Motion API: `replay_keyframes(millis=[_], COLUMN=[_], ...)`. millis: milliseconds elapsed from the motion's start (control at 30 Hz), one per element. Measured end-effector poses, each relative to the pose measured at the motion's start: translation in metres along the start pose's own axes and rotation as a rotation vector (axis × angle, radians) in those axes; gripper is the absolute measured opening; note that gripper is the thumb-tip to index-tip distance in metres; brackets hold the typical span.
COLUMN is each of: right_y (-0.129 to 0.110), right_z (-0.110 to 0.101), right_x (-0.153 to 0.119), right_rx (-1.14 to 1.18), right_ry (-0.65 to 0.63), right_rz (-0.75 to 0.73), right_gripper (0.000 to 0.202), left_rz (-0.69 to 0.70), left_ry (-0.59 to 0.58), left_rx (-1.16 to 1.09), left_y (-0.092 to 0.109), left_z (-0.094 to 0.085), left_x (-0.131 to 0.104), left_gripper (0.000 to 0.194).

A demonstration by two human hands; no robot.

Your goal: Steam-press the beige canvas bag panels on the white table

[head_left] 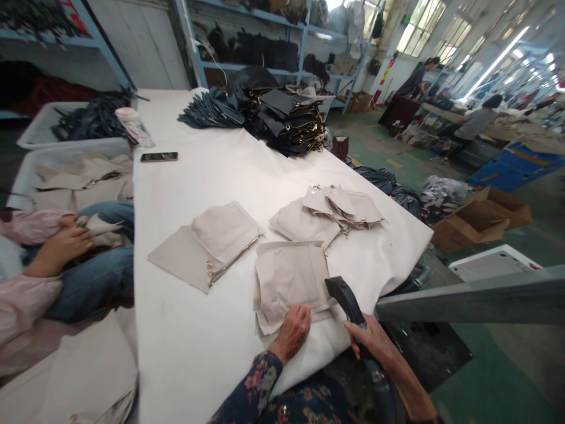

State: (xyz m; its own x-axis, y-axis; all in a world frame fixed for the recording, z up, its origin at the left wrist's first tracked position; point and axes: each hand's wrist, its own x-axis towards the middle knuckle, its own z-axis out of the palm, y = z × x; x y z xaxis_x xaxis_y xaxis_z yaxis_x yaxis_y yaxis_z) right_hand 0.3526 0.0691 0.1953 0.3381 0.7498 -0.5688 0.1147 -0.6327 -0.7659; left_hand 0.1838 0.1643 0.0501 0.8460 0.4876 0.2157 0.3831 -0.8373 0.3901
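Observation:
Near the front of the white table lies a beige fabric pouch (pixel 289 277) with a zipper along its top right edge. My left hand (pixel 295 331) is closed at the pouch's lower edge, its fingers curled onto the fabric. In my right hand (pixel 373 341) is a black curved tool (pixel 346 295) with a hose-like lower part, gripped by its handle. The tool's head is at the pouch's right edge; whether they touch is unclear. Another beige pouch (pixel 225 232) with a flap rests to the left, and several more beige pieces (pixel 344 206) overlap behind.
A pile of black zippered pieces (pixel 286 115) stands at the table's far end. A phone (pixel 159 156) and a cup (pixel 135 126) are at the far left. Beside the left edge, a person's hands (pixel 66 244) hold beige fabric. A metal bar (pixel 468 300) is at right.

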Motion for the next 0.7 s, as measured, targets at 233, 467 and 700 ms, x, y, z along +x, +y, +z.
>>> replay_keyframes(millis=[233,467,700], right_y=[-0.013,-0.01,-0.005], right_z=[-0.008,0.008,-0.005], right_x=[0.006,-0.005,-0.005], right_rx=[0.026,-0.011,0.001], right_ry=[-0.082,-0.155,-0.076], right_rz=[-0.088,-0.025,0.029], right_gripper=[0.028,0.03,0.059], left_rz=[-0.097,-0.253,-0.304], left_ry=[-0.008,0.018,-0.085], left_rx=[-0.062,-0.064,-0.108], left_y=[-0.022,-0.105,-0.123], left_z=[-0.057,-0.091,-0.065], left_x=[0.057,0.176,0.188], left_gripper=[0.012,0.044,0.043])
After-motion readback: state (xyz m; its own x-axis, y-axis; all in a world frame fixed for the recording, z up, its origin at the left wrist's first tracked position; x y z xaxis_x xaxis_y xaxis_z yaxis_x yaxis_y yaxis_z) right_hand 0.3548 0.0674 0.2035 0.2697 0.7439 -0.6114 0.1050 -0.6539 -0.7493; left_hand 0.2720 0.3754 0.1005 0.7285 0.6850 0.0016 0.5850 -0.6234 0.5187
